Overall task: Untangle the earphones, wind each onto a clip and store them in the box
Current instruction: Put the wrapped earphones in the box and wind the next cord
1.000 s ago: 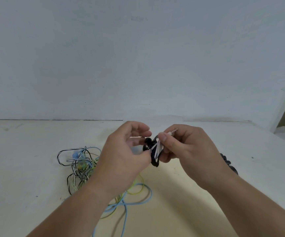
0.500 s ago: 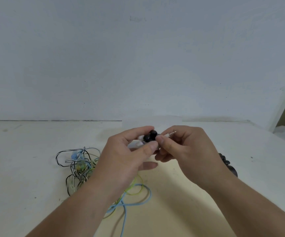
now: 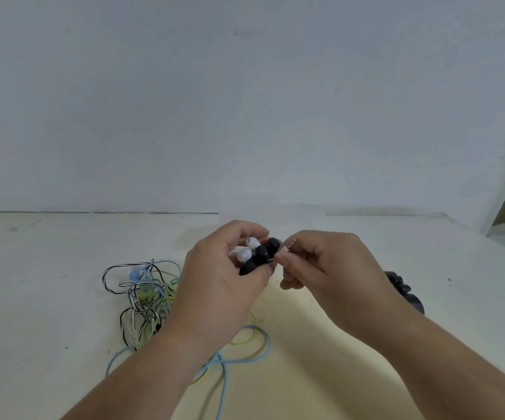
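since half a second ago your left hand [image 3: 224,277] has rolled, so the white earbuds [image 3: 245,253] now show against the black clip [image 3: 260,256] that its curled fingers hold above the table [image 3: 33,268]. right hand [image 3: 330,268]: pinching the plug [image 3: 289,246], just right of the clip. status, by my reading: one set nearly wound; outstanding: the tangle [image 3: 145,295] at near left, dark pieces [image 3: 403,294] at right, likely spare clips; box unseen.

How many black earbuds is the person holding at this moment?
2. One black earbud sits at the top, beside the right hand, which pinches the plug; the second black earbud lies just below-left, in the left hand. Fingers may hide others.
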`<move>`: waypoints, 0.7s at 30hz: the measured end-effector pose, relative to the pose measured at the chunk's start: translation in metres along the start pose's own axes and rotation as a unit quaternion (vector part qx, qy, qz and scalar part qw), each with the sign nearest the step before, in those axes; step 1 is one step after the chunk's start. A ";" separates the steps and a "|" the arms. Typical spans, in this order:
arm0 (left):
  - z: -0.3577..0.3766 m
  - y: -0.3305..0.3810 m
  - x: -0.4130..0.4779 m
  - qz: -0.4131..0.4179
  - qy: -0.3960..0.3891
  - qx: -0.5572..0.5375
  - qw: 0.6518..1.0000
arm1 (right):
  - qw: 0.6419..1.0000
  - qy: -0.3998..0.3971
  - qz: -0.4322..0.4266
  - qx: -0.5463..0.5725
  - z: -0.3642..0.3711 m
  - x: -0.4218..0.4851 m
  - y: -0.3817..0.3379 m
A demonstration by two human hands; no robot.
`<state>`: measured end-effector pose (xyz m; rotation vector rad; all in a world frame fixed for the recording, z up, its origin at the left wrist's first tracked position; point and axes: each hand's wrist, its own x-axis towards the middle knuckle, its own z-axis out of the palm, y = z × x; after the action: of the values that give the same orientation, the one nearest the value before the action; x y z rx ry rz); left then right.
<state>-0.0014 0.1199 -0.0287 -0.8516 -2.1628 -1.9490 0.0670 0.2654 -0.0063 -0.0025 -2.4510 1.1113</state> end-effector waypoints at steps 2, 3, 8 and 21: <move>-0.002 -0.002 0.000 0.011 0.005 0.018 1.000 | 1.000 -0.017 0.004 0.007 -0.001 0.000 -0.001; -0.002 -0.002 0.000 0.015 0.010 0.029 0.999 | 1.000 -0.027 0.007 0.006 -0.002 -0.001 -0.002; -0.001 -0.001 -0.001 0.028 0.018 0.048 0.998 | 0.999 -0.033 0.018 0.006 -0.003 -0.001 -0.003; 0.000 0.008 -0.004 0.044 -0.002 0.035 0.998 | 0.986 0.007 0.060 0.153 0.004 0.002 0.002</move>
<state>0.0053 0.1189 -0.0236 -0.9219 -2.1427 -1.8227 0.0630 0.2645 -0.0090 -0.0638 -2.2682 1.5241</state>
